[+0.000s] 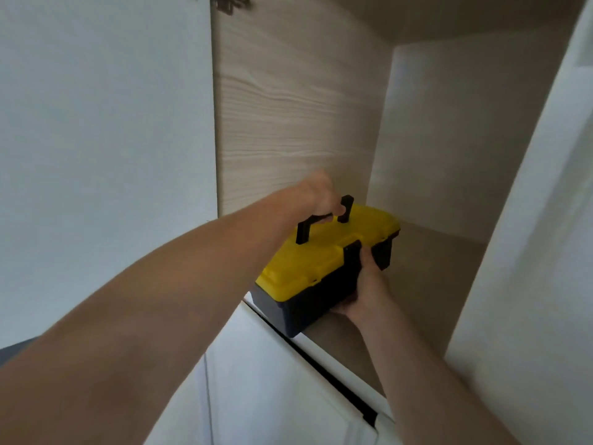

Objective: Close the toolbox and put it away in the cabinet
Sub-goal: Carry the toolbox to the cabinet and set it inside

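Both of my hands are on the toolbox — a small black box with a yellow lid, and the lid is down with the black front latch lying flat against it. My left hand is curled closed around the black carry handle, which stands raised above the lid. My right hand cups the near long side of the box, thumb up beside the latch and fingers wrapped under the base, so it is gripping the body from below. I see the toolbox sitting at the front edge of the cabinet shelf, angled with one end pointing into the compartment and the near corner overhanging the edge a little; I cannot tell whether its base rests fully on the shelf. Pale wood-grain panelling forms the cabinet's left wall, just beside the box. White door fronts lie below the shelf — closed, as far as I can see.
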The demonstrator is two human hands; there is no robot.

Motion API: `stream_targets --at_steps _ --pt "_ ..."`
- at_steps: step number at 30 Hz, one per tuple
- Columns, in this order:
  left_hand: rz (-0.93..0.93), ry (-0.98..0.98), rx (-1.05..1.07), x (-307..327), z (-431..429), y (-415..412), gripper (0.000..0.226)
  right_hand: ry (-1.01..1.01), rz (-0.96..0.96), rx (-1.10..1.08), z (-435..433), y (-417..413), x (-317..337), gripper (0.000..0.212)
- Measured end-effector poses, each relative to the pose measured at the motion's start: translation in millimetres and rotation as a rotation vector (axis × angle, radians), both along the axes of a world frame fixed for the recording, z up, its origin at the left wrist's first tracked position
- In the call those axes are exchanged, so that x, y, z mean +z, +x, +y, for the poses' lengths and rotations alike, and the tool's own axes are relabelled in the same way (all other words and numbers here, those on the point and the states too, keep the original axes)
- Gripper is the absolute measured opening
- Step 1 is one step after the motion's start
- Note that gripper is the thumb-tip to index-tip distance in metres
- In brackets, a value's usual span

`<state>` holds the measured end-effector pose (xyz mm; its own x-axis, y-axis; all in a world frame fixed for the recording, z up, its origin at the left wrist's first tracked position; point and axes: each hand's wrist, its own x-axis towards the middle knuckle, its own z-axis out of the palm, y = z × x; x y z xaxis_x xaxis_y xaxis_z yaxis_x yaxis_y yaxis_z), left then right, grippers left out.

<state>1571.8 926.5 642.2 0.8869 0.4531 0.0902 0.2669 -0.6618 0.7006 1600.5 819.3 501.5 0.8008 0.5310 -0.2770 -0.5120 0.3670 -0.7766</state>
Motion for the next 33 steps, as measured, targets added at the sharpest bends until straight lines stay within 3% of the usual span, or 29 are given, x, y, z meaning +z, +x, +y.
stream_targets --at_steps 6,12,14,16,19,22,25,33 --pt "-0.008 -0.065 -0.036 -14.7 0.1 45.8 0.017 -0.132 0.089 -0.227 5.3 18.4 4.0 0.06" --pt "-0.054 -0.173 -0.007 -25.9 7.5 63.9 0.017 -0.189 -0.044 -0.293 5.4 9.7 7.9 0.056" --pt "-0.06 -0.147 -0.044 -28.6 11.9 65.7 0.019 -0.253 -0.226 -0.329 2.0 1.2 6.4 0.058" --pt "-0.057 -0.079 -0.125 -29.6 18.7 60.1 0.02 -0.377 -0.577 -0.356 -4.3 -13.6 1.7 0.059" --pt "-0.073 -0.011 -0.196 -32.1 29.3 37.5 0.053 -0.689 -1.131 -0.315 -12.5 -37.8 -4.3 0.075" --pt "-0.119 0.015 -0.247 -44.9 37.7 10.9 0.055 -0.844 -1.465 -0.215 -10.9 -52.0 -4.7 0.075" --pt "-0.128 0.056 -0.247 -61.0 44.4 -14.4 0.048 -0.958 -1.547 -0.157 -7.6 -55.1 -6.1 0.069" --pt "-0.079 0.221 -0.215 -90.5 48.9 -26.6 0.04 -1.053 -1.532 -0.23 5.9 -50.5 -12.3 0.063"
